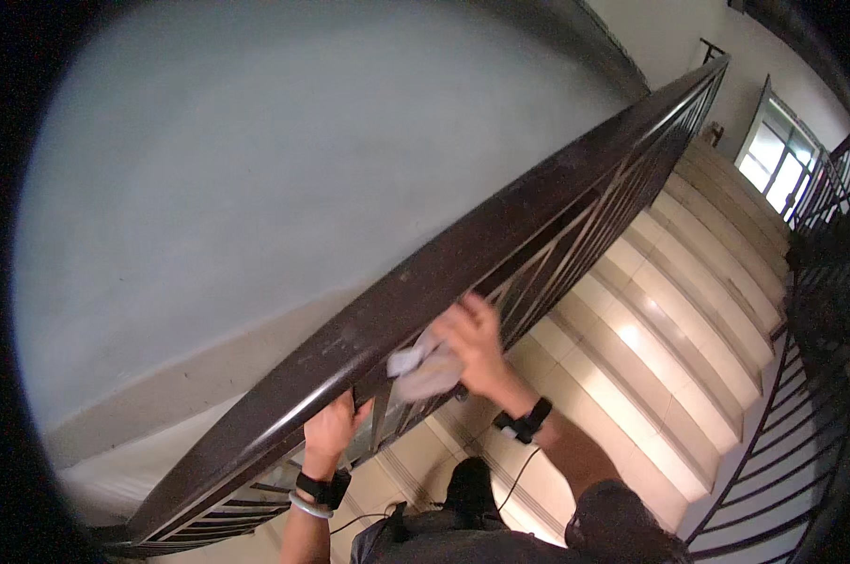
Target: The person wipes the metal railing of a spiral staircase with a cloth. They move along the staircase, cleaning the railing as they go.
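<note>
A dark brown stair handrail (425, 285) runs diagonally from the lower left to the upper right, with metal balusters beneath it. My right hand (476, 342) holds a pale cloth (428, 374) against the side of the railing, just under the broad top; the hand and cloth are somewhat blurred. Lower down, my left hand (333, 426) rests at the rail's near edge, its fingers curled against the underside and partly hidden. Each wrist wears a black band, and the left one also has a pale bangle (311, 505).
Tiled stairs (651, 338) lie right of the railing. Another dark railing (763, 451) stands at the far right. A pale wall (291, 176) is behind the handrail. At the upper right is a bright window (777, 158). Thin cables hang near both wrists.
</note>
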A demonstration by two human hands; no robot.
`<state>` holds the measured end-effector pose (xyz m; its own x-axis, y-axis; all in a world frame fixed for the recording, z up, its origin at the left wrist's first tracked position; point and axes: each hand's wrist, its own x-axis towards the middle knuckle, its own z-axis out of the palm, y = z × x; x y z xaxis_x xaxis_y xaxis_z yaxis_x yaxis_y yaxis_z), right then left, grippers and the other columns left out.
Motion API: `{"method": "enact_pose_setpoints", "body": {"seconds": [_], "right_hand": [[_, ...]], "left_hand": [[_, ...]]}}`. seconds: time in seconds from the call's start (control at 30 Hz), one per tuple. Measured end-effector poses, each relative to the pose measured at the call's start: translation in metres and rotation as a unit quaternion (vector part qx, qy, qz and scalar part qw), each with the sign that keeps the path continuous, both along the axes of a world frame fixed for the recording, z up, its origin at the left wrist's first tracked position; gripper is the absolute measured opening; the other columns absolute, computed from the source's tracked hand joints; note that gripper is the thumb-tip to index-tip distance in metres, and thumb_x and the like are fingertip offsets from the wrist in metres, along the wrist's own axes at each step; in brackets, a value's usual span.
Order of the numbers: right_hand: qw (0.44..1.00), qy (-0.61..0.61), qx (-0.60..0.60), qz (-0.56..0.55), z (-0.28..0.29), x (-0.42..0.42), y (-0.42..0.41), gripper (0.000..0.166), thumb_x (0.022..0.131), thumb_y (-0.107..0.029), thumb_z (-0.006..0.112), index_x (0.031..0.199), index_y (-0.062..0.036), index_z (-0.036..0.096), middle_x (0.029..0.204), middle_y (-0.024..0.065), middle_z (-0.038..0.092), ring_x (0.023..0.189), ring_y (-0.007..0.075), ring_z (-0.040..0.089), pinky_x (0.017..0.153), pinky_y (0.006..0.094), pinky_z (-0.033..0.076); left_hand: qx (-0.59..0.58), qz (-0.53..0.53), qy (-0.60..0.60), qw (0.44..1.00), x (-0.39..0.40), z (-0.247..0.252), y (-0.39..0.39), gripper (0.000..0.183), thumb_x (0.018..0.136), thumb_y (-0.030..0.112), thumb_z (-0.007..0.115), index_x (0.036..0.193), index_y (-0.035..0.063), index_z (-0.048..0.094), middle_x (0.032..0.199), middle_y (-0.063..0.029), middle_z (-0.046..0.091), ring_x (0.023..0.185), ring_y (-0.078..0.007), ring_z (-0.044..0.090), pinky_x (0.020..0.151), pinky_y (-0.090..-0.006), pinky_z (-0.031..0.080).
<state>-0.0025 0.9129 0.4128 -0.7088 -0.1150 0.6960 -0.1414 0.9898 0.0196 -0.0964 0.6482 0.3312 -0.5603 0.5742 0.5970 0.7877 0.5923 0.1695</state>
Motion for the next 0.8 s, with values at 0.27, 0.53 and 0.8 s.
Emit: {"method": "enact_pose_setpoints", "body": {"seconds": [0.27, 0.53, 0.8], "right_hand": [[0.83, 0.282, -0.471, -0.101, 0.001, 0.016, 0.146, 0.043, 0.09, -0.019, 0.068, 0.127, -0.0022, 0.054, 0.127, 0.0114, 0.051, 0.109, 0.0263, 0.053, 0.093, 0.0388, 0.045], [0.686, 0.23, -0.682, 0.103, -0.089, -0.044, 0.067, 0.051, 0.096, -0.023, 0.061, 0.138, -0.0024, 0.04, 0.128, 0.0091, 0.05, 0.116, 0.0252, 0.05, 0.097, 0.0414, 0.044], [0.756, -0.15, -0.585, -0.251, -0.21, -0.008, 0.075, 0.075, 0.091, -0.016, 0.068, 0.152, -0.0079, 0.026, 0.15, 0.02, 0.034, 0.132, 0.034, 0.043, 0.106, 0.0456, 0.044]], "left_hand": [[-0.02, 0.015, -0.015, 1.0, 0.007, 0.002, 0.007, 0.055, 0.082, 0.043, 0.073, 0.117, 0.0034, 0.058, 0.085, -0.0162, 0.068, 0.074, -0.0338, 0.069, 0.057, -0.0408, 0.055], [-0.048, 0.043, -0.106, 0.992, 0.003, 0.007, -0.001, 0.062, 0.079, 0.041, 0.075, 0.124, 0.0032, 0.055, 0.099, -0.0181, 0.065, 0.085, -0.0352, 0.067, 0.068, -0.0427, 0.055], [0.0, -0.004, -0.105, 0.994, 0.005, 0.013, 0.006, 0.047, 0.08, 0.031, 0.075, 0.11, 0.0014, 0.054, 0.082, -0.0175, 0.063, 0.074, -0.0372, 0.065, 0.062, -0.044, 0.052]]}}
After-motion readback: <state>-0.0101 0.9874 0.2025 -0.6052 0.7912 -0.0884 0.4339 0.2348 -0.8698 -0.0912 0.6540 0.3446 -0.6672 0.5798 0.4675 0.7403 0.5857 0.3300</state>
